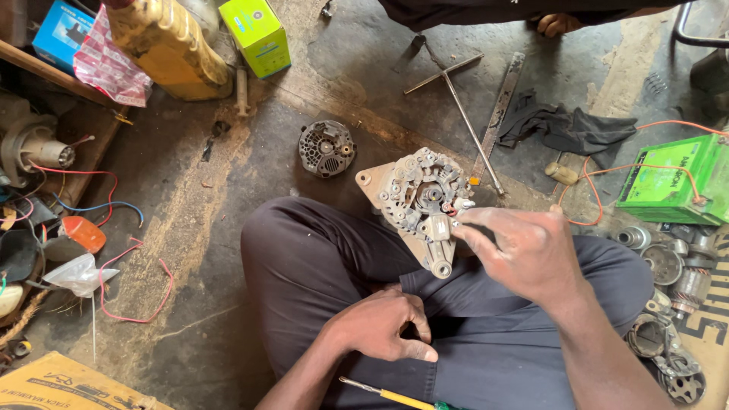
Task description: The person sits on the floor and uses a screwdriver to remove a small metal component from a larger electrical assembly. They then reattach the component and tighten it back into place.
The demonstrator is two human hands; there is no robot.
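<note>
Right now I see my lap filling most of the view, dark trousers (319,266) spread over a stained concrete floor (220,228), and the alternator (416,199) propped on my knee just beyond my right fingertips, its open back turned up toward me so the small parts inside face the light. My right hand (524,254) reaches in from the right with the thumb and first fingers (465,225) pinched close together at the rim of the alternator, seemingly on a small fitting there; whether they actually grip anything I cannot tell, since the piece is tiny and partly hidden. My left hand (380,325) rests curled on my thigh, nearer to me than the alternator, fingers folded in and holding nothing I can make out. Past my right fingers, further out on the floor, lies a round black cover (326,148), set apart from the body. To the far right of my fingers sits a green battery (672,178) with orange wires (600,190). Just below my left hand lies a yellow-handled screwdriver (383,395), within easy reach.
</note>
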